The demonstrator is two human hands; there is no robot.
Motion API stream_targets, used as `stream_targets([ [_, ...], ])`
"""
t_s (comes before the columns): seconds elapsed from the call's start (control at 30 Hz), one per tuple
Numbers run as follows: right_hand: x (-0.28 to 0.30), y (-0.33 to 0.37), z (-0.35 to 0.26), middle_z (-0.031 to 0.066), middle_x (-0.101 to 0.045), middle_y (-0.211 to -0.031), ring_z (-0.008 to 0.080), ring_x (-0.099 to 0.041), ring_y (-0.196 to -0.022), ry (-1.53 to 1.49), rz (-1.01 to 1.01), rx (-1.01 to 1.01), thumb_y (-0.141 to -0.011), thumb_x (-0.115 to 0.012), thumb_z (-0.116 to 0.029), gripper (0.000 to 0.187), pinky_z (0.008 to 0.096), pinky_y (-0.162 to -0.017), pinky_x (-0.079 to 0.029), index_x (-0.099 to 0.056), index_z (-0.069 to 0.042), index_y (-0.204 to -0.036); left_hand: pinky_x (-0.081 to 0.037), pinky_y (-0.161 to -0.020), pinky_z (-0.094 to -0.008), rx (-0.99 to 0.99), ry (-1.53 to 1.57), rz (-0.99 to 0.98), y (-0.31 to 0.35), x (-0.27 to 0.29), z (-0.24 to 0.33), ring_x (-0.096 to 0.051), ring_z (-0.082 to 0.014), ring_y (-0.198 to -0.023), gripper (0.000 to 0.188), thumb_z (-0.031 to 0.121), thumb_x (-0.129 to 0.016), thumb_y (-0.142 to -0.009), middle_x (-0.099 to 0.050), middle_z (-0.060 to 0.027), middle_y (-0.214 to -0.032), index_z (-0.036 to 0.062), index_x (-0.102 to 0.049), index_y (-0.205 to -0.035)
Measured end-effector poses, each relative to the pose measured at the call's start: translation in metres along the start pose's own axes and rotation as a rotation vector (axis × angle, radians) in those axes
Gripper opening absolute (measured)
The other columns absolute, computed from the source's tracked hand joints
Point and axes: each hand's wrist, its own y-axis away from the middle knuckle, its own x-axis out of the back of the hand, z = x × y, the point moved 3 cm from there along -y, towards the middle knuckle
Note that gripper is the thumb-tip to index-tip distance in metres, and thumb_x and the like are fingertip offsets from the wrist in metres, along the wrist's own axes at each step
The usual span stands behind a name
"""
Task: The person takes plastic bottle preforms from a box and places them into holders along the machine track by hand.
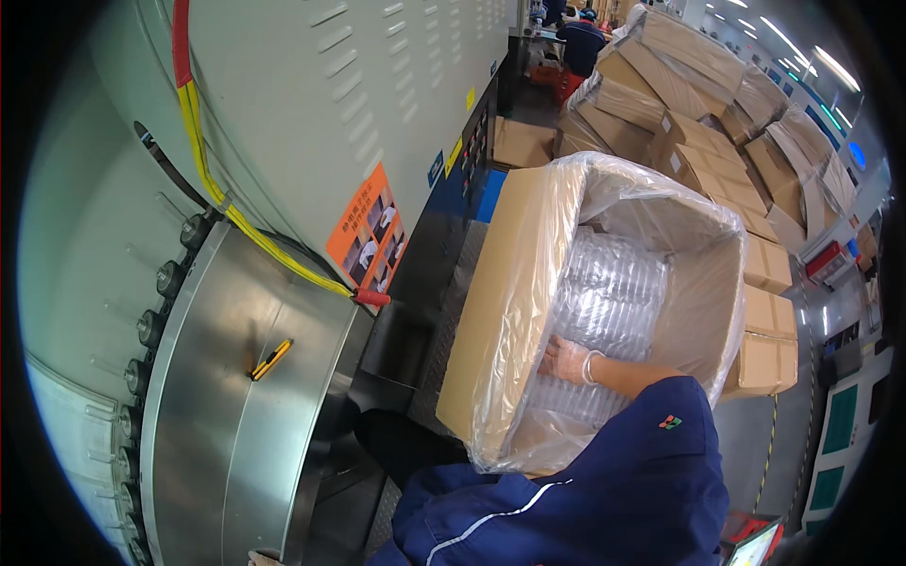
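A large cardboard box [498, 274] lined with a clear plastic bag [651, 179] stands open in front of me. Rows of clear, ribbed plastic pieces [613, 292] are packed inside it. My right hand [568, 361], in a thin see-through glove, reaches down into the box and lies on the near left part of these pieces. Its fingers look extended, their tips partly hidden. At the bottom edge, only a sliver of what looks like my left hand [265, 558] shows beside the metal table; its fingers are out of sight.
A yellow utility knife [272, 360] lies on the curved metal table [236, 434] to the left. Behind it rises a grey machine cabinet [283, 123] with a yellow-and-red cable [247, 224]. Stacked cartons [713, 160] fill the far right. A person [579, 47] works in the distance.
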Motion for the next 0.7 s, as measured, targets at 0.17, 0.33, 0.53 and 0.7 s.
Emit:
stream_targets([
  [0.17, -0.023, 0.006, 0.005, 0.0108, -0.059, -0.115, 0.026, -0.056, -0.109, 0.001, 0.133, 0.04, -0.083, -0.056, -0.022, 0.041, 0.0441, -0.087, -0.041, -0.056, -0.014, -0.123, -0.051, -0.081, -0.0345, -0.001, 0.027, 0.028, 0.009, -0.008, 0.014, -0.066, -0.0275, -0.09, 0.047, 0.04, -0.05, -0.093, -0.071, -0.0149, -0.094, -0.0013, -0.071, -0.091],
  [0.33, -0.008, -0.004, 0.002, 0.0079, -0.063, -0.095, 0.0236, -0.062, -0.091, -0.08, 0.126, 0.032, -0.083, -0.055, -0.019, 0.024, 0.0428, -0.075, -0.044, -0.063, -0.011, -0.104, -0.051, -0.078, -0.0374, -0.023, -0.003, 0.082, 0.006, 0.0, -0.004, -0.067, -0.0295, -0.086, 0.048, 0.041, -0.05, -0.092, -0.071, -0.0163, -0.09, -0.0022, -0.071, -0.088],
  [0.53, -0.01, 0.008, 0.005, 0.0065, -0.06, -0.074, 0.023, -0.06, -0.072, -0.126, 0.222, -0.057, -0.081, -0.056, -0.02, 0.016, 0.039, -0.065, -0.042, -0.062, -0.007, -0.089, -0.049, -0.078, -0.0395, 0.088, 0.047, 0.057, 0.017, 0.007, 0.017, -0.067, -0.0307, -0.086, 0.05, 0.043, -0.05, -0.091, -0.071, -0.0174, -0.092, -0.0023, -0.071, -0.09],
  [0.7, 0.008, 0.017, 0.028, 0.0057, -0.058, -0.072, 0.0228, -0.056, -0.067, -0.224, 0.381, -0.357, -0.079, -0.057, -0.019, 0.011, 0.0403, -0.068, -0.04, -0.059, -0.009, -0.082, -0.048, -0.08, -0.0393, 0.169, 0.14, -0.031, 0.007, 0.003, 0.005, -0.066, -0.0316, -0.089, 0.051, 0.045, -0.049, -0.092, -0.07, -0.0169, -0.096, -0.002, -0.07, -0.092],
])
